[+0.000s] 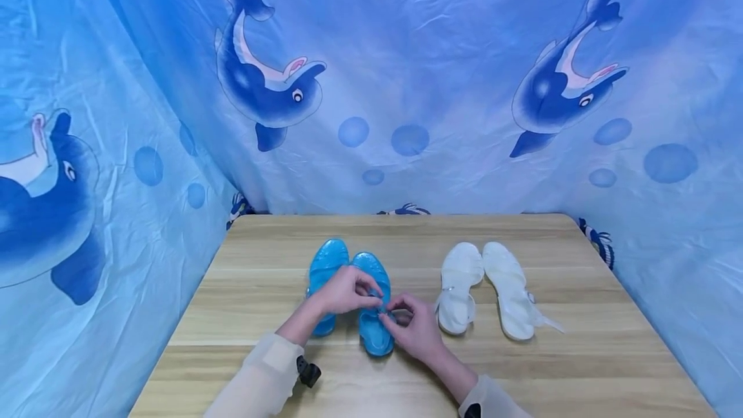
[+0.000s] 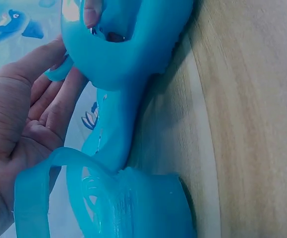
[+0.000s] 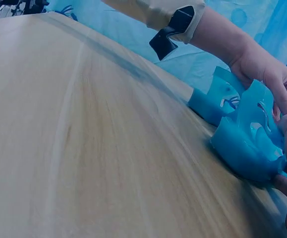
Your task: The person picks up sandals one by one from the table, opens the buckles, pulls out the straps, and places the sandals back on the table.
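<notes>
Two blue jelly sandals lie side by side left of the table's middle. Both hands work at the ankle strap of the right-hand blue sandal (image 1: 377,342). My left hand (image 1: 344,290) reaches over the other blue sandal (image 1: 331,255) and pinches a strap end (image 2: 60,73) between thumb and finger, seen in the left wrist view. From the right side, my right hand (image 1: 419,328) holds the same strap near its fastening, thumb and fingertips curled in. A fingertip shows through the strap's opening in the left wrist view. The fastening itself is mostly hidden by fingers.
To the right stands a pair of white sandals, one (image 1: 462,268) beside the other (image 1: 505,276), the latter's strap hanging loose outward. All rest on a wood-grain table (image 1: 261,315). A blue dolphin-print curtain (image 1: 406,50) surrounds its back and sides.
</notes>
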`<state>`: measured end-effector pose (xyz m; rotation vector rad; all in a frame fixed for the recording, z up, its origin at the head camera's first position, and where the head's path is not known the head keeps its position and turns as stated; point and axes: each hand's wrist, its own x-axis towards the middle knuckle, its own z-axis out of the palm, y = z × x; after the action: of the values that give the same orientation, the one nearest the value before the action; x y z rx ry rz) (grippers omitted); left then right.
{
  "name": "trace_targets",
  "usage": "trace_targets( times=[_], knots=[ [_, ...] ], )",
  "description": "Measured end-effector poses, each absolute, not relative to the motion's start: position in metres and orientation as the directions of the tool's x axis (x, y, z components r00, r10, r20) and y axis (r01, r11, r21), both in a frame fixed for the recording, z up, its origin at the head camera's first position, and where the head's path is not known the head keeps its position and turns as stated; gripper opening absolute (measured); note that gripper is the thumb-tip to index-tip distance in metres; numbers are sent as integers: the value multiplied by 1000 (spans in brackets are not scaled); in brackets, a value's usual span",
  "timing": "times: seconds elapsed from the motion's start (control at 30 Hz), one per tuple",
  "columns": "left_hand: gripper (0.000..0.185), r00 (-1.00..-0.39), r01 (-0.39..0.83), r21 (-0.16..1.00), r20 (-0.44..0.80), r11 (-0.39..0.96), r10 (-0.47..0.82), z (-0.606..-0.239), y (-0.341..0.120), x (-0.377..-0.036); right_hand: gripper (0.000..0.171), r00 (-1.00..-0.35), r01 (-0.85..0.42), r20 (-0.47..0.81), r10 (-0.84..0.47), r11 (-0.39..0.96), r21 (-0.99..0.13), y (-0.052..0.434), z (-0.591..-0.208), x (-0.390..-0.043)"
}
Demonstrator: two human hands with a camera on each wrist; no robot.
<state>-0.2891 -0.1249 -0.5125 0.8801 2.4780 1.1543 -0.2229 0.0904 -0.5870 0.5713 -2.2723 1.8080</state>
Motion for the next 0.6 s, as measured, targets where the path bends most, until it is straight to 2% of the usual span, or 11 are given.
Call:
trace_targets(
  times=[0.17,0.33,0.6],
  knots=[
    [17,-792,387,779,7,493,610,-513,-127,-288,14,-938,-325,302,-170,131,-937,90,-584,-220],
    [16,-789,369,786,-18,496,615,-509,-130,-288,15,-939,-313,291,-182,106,-944,89,-581,-220],
    [8,-705,467,707,-66,532,706,-508,-125,-292,9,-948,-296,260,-182,215,-931,91,-578,-223]
  ],
)
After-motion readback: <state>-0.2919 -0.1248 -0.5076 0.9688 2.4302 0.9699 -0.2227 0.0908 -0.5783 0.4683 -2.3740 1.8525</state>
